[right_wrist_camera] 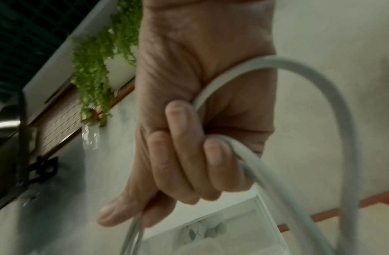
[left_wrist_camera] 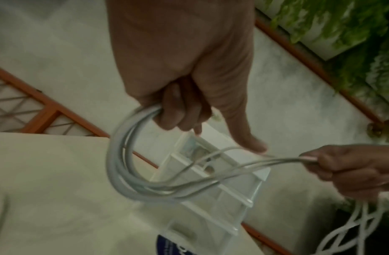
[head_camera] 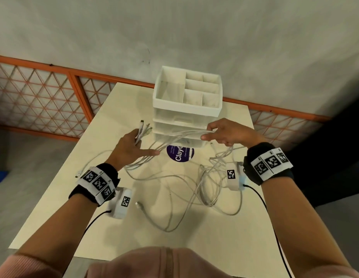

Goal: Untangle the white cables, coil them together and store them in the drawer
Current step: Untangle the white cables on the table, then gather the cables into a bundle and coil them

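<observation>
White cables [head_camera: 174,135]: bunched plug ends gripped in left hand [head_camera: 130,147], strands pinched in right hand [head_camera: 224,133], rest tangled on table [head_camera: 54,207] before drawer unit [head_camera: 186,109]; pref. keep ends even, feed slack w/o snagging.

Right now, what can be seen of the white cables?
The white cables are several thin, flexible cords, plastic-sheathed by the look of them, with small plug ends. The left hand grips a gathered bundle, plug ends sticking up past the fingers. From there the strands arc across to the right hand, which pinches them in front of the drawer unit. The rest trails down in loose, overlapping loops on the cream table, still partly tangled.
</observation>
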`<state>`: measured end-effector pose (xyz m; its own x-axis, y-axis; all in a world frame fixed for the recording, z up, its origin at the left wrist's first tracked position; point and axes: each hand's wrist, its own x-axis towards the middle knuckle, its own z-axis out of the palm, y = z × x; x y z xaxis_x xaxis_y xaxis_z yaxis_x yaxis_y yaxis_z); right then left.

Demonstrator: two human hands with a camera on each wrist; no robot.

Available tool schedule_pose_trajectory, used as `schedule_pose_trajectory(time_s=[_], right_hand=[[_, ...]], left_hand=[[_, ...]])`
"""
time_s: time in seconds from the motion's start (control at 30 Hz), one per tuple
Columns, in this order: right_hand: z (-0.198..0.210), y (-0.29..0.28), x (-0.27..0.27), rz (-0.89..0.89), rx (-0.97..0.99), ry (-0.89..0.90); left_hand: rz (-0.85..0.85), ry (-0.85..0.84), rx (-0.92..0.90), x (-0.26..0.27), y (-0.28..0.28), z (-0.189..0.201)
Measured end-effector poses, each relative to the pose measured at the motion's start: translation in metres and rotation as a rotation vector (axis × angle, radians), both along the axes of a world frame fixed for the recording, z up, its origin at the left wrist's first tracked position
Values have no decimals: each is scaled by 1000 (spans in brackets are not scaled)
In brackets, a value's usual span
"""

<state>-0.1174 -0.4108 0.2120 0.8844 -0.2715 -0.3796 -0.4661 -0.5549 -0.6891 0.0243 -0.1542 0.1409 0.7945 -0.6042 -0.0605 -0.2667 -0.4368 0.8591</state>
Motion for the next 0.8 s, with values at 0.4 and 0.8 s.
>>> schedule_pose_trajectory(time_s=[0.4,0.8], right_hand=[[28,42,5,148,113,-77],[-10,6,-16,134,542,-331]], left_hand=[[-515,-19,-132,-37,-47,28],[-68,-229,-471,-28,-57,73]])
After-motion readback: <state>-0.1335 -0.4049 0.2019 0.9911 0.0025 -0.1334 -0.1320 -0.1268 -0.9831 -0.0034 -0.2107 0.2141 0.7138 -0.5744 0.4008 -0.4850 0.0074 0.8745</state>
